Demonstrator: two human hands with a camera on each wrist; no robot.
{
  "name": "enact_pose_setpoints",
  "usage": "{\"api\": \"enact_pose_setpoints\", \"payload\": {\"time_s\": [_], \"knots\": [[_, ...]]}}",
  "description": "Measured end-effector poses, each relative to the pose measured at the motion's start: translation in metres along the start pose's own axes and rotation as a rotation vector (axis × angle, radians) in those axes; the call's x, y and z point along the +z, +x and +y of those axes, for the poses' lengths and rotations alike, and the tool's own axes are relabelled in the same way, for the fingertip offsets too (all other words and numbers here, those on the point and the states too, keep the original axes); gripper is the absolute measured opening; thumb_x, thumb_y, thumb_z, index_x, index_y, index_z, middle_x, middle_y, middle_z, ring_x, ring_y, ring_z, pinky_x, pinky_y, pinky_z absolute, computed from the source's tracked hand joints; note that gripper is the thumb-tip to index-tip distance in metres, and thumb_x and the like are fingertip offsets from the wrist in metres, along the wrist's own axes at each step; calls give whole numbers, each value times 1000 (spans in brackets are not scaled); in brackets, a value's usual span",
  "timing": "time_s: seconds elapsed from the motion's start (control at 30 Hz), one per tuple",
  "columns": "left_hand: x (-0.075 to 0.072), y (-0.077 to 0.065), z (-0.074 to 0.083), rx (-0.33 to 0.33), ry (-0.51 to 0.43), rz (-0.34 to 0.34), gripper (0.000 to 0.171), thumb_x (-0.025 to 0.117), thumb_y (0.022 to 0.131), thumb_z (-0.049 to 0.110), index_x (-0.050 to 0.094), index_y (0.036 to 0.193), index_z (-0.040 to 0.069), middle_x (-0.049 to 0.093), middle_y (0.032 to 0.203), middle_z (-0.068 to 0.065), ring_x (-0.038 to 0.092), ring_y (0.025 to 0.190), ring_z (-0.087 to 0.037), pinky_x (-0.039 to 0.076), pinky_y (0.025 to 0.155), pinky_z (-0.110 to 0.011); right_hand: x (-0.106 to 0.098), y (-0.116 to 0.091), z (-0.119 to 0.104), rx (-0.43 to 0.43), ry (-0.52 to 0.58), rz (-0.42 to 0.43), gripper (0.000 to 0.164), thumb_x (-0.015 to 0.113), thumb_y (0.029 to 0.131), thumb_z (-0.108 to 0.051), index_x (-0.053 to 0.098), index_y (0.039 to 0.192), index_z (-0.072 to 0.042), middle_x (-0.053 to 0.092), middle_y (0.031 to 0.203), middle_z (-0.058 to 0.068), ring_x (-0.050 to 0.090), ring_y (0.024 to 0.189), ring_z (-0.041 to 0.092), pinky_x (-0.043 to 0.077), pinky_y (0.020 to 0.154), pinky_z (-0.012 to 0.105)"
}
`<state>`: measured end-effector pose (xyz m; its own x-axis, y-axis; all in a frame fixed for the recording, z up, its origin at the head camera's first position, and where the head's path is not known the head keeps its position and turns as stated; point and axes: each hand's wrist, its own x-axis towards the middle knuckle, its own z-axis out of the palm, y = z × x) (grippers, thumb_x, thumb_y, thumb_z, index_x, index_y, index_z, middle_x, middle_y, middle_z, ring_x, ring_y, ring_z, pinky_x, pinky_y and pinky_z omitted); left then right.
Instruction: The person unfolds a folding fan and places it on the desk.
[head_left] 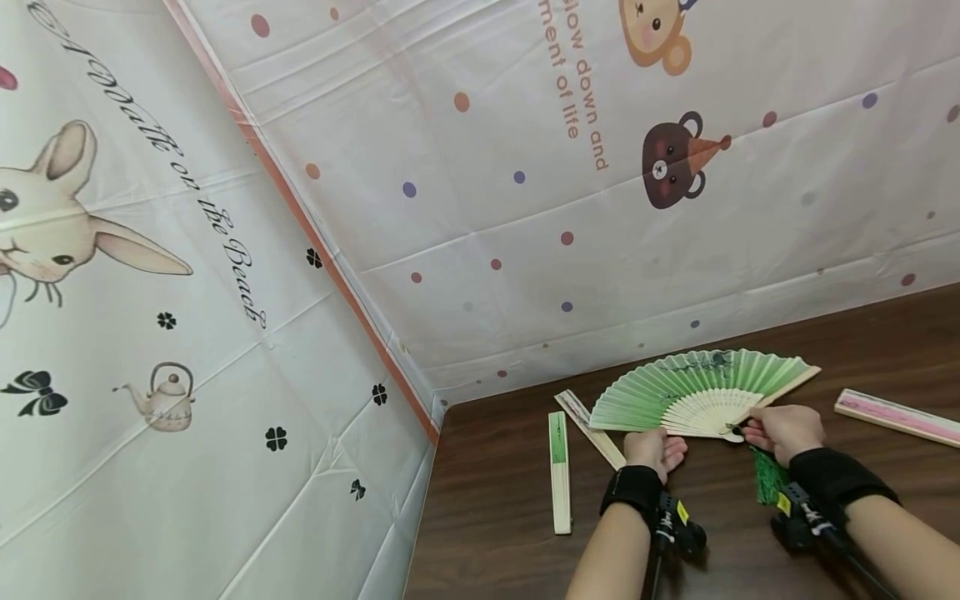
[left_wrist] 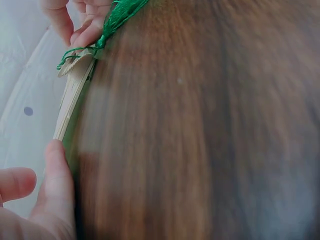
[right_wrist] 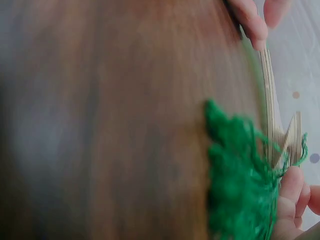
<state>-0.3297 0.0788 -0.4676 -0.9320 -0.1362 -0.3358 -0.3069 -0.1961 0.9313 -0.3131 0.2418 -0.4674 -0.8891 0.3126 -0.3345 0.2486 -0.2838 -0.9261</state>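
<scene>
A spread green folding fan [head_left: 630, 392] with pale wooden ribs stands over the dark table. My right hand [head_left: 787, 431] pinches it near the pivot end, where the ribs [right_wrist: 269, 95] come together. From there a green tassel [right_wrist: 240, 180] hangs under the right hand. My left hand [head_left: 648, 452] is at the fan's lower left edge. In the left wrist view its thumb [left_wrist: 58, 175] lies straight against the outer rib [left_wrist: 72, 102], with another finger [left_wrist: 17, 184] apart from it. The fan's leaf is mostly hidden in both wrist views, seen nearly edge-on.
Left of the hands lie a folded green fan [head_left: 559, 475] and a folded fan with a pale, patterned edge [head_left: 596, 433]. A folded pink fan [head_left: 900, 415] lies to the right. Printed cloth [head_left: 480, 217] hangs behind the brown table [head_left: 487, 500] and along its left side.
</scene>
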Motion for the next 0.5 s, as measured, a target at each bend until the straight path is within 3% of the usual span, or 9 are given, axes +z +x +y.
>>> {"api": "enact_pose_setpoints", "payload": {"time_s": [0.13,0.23,0.5], "knots": [[-3,-2,4,9,63,-8,13,52,84,3,55,95,-4,66,72,-14,64,64,-18,53,60,-29,-10,0,-4,-22,-101,-14,9,46,86,-6,49,83,1,53,56,-1,56,50,6,52,53,23],[-5,-3,9,42,122,-11,11,53,83,3,57,92,-3,66,70,-14,64,60,-16,52,57,-27,-18,-1,-8,-63,-202,-16,18,45,86,-7,47,94,8,52,58,-1,56,50,7,52,53,24],[4,-9,19,123,249,-74,5,57,80,4,59,81,0,66,64,-13,58,50,-11,50,49,-23,-50,-9,-30,-282,-517,-91,38,45,88,-17,41,103,17,55,67,-1,55,55,8,52,54,27]]}}
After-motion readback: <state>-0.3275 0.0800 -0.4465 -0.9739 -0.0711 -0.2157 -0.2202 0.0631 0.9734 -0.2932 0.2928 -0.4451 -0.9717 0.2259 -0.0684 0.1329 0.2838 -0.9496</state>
